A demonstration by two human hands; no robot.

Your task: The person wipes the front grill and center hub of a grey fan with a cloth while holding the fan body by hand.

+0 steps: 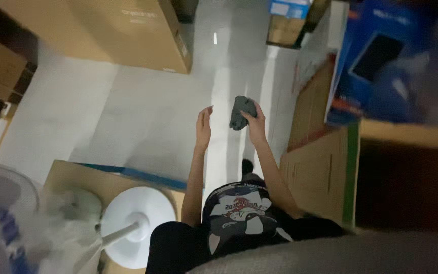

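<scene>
My right hand (256,124) is raised over the floor and grips a crumpled dark grey cloth (241,111) by its right side. The cloth hangs bunched between the fingers. My left hand (204,127) is held up just left of the cloth, palm turned toward it, fingers straight and apart, holding nothing. A small gap separates it from the cloth. Both forearms reach forward from my body, which wears a dark printed shirt.
A large cardboard box (128,30) stands at the back left. A white pedestal fan with a round base (138,223) lies on cardboard at the lower left. Open cardboard boxes (325,167) and a blue printed box (381,61) crowd the right. Pale tiled floor (153,111) runs between.
</scene>
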